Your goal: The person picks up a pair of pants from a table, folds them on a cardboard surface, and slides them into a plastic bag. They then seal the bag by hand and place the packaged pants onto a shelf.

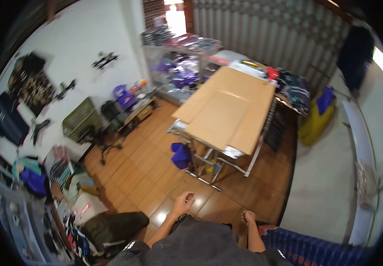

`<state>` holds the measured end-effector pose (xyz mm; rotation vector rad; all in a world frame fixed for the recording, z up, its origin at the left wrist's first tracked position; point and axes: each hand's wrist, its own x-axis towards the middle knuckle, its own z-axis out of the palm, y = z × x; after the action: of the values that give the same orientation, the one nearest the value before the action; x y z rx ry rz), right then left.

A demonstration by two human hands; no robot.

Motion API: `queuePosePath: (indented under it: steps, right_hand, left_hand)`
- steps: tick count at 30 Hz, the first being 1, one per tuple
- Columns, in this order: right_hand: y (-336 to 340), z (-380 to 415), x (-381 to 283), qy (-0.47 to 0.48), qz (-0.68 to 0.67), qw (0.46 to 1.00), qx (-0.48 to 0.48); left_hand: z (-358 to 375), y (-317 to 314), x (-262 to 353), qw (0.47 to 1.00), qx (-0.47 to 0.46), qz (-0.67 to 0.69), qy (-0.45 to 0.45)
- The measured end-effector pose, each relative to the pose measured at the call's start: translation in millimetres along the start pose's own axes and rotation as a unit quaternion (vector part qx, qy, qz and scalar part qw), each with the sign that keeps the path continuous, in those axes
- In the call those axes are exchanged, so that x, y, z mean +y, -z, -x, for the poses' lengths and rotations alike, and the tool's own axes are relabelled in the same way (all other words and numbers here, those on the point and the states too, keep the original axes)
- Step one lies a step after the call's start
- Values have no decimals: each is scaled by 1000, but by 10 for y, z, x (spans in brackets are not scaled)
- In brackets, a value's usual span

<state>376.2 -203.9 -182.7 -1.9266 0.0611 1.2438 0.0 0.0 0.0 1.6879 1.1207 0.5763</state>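
My left hand (pixel 184 203) hangs over the tiled floor in front of my body, its fingers loosely bent and a little apart, with nothing seen in it. To the right, my right hand (pixel 248 217) is curled into a loose fist, and no object shows in it. Both hands are clear of everything around them. Ahead of them stands a work table (pixel 225 111) topped with a tan board and standing on a metal frame. A purple cloth or bag (pixel 181 155) hangs low by its near left leg.
An olive chair (pixel 84 120) stands by the left wall. Piled clothes (pixel 111 228) lie at the lower left, near a glass case (pixel 18 217). A shelf of packed goods (pixel 178 66) is at the back. A blue patterned cloth (pixel 306 248) lies at the lower right.
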Motion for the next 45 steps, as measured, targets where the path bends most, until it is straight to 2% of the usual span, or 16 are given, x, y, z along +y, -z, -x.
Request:
queuePosePath:
  steps: [2,3,12,16,22,25,27,29,30,32,35,36,38,41,43,45]
  right_hand:
    - [76,-54,-158,-9,0,1000,-17]
    - [-1287,-177,-709,30,16,999,-28]
    - [-3396,66,-542,-40,215,957,-189]
    - [-4176,471,-887,-17,533,826,-184]
    - [-5591,135,-1236,65,678,690,-245]
    - [-6502,-84,-1398,91,697,659,-266]
    - [-7201,-251,-1489,90,686,663,-285]
    - [-7990,-482,-1577,28,611,716,-337]
    - [-8379,-468,-1648,-30,557,742,-372]
    - [-9173,-130,-1776,29,568,716,-405]
    - [-10173,269,-1882,71,592,662,-455]
    - [-10518,206,-1831,46,593,650,-474]
    - [-10882,859,-1792,119,621,626,-456]
    - [-11253,1317,-1562,148,650,592,-453]
    - [-11511,1404,-1331,140,664,576,-456]
    - [-11666,1482,-1105,128,677,564,-456]
  left_hand:
    - [345,-19,-143,997,74,-9,20]
    - [-142,1081,-757,994,112,-14,0]
    - [676,2835,-1350,943,316,4,103]
    - [1011,3149,-1427,905,392,45,159]
    - [1613,2975,-2378,800,519,118,277]
    - [1923,2485,-3330,706,624,113,317]
    - [2077,2122,-3648,537,690,284,393]
    - [2178,1691,-3757,339,668,429,505]
    - [2250,1405,-3860,266,667,543,436]
    - [1968,1249,-3720,141,653,556,495]
    - [1609,1173,-3495,244,602,555,520]
    - [1511,1206,-3462,256,614,563,491]
    - [1332,1411,-3557,284,642,572,424]
    - [1252,2505,-3269,309,572,504,569]
    - [1194,2728,-3814,229,731,460,449]
    - [1443,3126,-4330,287,742,452,405]
